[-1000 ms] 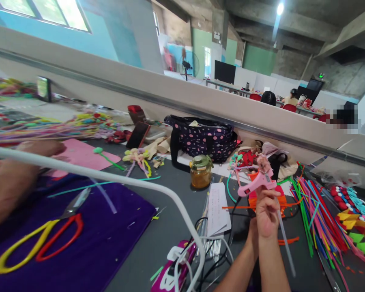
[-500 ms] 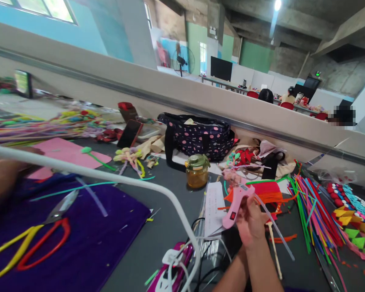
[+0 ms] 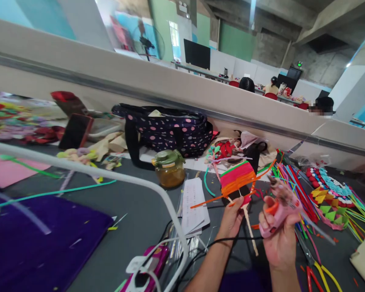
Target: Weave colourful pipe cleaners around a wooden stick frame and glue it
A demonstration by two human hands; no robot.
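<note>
My left hand [image 3: 232, 221] pinches the lower end of a striped pipe-cleaner piece [image 3: 237, 178], banded green, pink and orange. Below it hangs a pale twisted stick [image 3: 250, 229], and loose orange ends stick out to both sides. In my right hand [image 3: 281, 243] is a pink hot glue gun [image 3: 284, 209], its fingers wrapped round the handle over the orange trigger. The gun's nozzle end looks dirty and blurred, and points up and left. A clear glue stick [image 3: 319, 231] juts from its back. The gun is beside the striped piece, apart from it.
A white bent tube [image 3: 146, 182] crosses the foreground. Around lie a jar [image 3: 169, 170], papers [image 3: 194, 207], a dotted bag [image 3: 170, 132], a purple cloth [image 3: 57, 239], pipe cleaners [image 3: 301, 182], scissors [image 3: 314, 263] and a purple device [image 3: 149, 269] with cables.
The view has swung right. My right hand has turned the glue gun and brought it to the right of the striped piece. My left hand, hidden before, now shows gripping that piece.
</note>
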